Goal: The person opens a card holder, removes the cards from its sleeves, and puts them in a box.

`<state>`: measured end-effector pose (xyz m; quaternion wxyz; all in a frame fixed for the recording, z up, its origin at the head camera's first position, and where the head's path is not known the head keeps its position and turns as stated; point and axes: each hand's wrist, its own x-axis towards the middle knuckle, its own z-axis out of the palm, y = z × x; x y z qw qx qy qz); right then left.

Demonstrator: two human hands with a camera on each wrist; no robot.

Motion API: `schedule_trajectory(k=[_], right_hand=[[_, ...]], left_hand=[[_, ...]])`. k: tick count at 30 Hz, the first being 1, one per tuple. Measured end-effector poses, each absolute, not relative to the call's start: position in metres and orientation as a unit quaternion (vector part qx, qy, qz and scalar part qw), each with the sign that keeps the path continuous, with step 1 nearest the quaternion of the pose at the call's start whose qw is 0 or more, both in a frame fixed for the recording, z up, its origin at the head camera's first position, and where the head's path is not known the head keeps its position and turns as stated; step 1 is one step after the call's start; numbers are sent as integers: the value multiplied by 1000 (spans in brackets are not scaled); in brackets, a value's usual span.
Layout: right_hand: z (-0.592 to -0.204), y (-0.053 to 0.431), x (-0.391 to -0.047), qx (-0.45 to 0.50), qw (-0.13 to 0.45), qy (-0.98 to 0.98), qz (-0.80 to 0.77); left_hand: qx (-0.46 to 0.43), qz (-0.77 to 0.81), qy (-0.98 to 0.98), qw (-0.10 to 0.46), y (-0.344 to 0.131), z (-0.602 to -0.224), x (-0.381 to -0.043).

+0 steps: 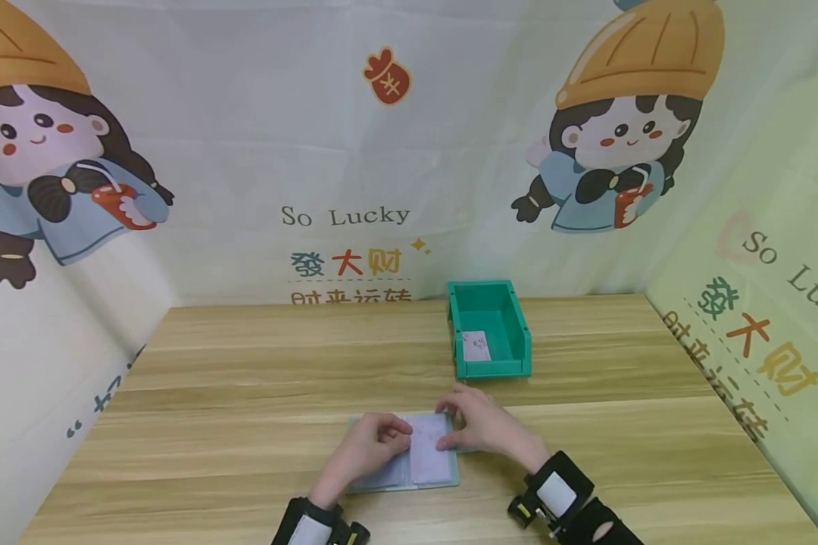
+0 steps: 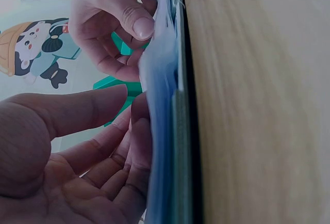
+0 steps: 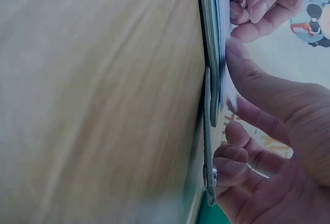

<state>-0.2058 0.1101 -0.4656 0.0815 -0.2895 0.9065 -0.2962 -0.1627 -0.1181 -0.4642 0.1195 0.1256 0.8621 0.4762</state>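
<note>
An opened card album with clear sleeves and a grey-green cover lies flat near the table's front. A pale, faintly patterned card shows on its right page. My left hand rests its loosely bent fingertips at the pages near the middle, its thumb lifted apart. At the right page's outer edge is my right hand; its thumb presses the page while the index finger touches the upper corner. A closure strap with a metal snap sticks out from the cover beneath the right fingers.
Behind the album stands a green plastic bin holding a small printed card on its left side. The wooden table meets a printed cloth backdrop at the back and sides.
</note>
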Motion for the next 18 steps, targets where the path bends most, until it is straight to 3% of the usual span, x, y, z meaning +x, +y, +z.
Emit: schedule_trajectory(k=[18], right_hand=[[-466,110,-190,-334,161,822,-433]], left_hand=[[108,533,837,67,-118,-467,-166]])
